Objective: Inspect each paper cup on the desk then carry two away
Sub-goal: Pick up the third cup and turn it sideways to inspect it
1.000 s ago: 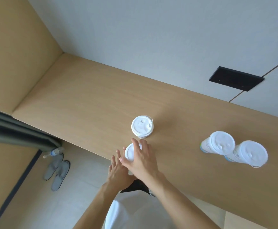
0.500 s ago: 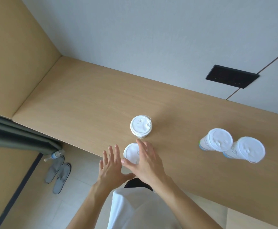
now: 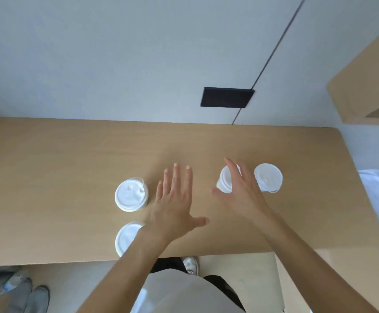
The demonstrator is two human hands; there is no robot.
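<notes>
Several white-lidded paper cups stand on the wooden desk. One cup is left of centre, another cup sits near the front edge, half hidden by my left forearm. On the right stand a third cup and a fourth cup. My left hand hovers flat over the desk with fingers spread, holding nothing. My right hand is open, its fingers over the third cup's lid; whether they touch it I cannot tell.
A black panel is set in the grey wall behind the desk. A wooden shelf juts out at upper right. Below the desk edge lie grey slippers and a plastic bottle on the floor.
Both hands have left the front-edge cup and moved right. My right hand now reaches the right pair of cups, my left is over the bare desk. The view has swung to face the desk squarely.
</notes>
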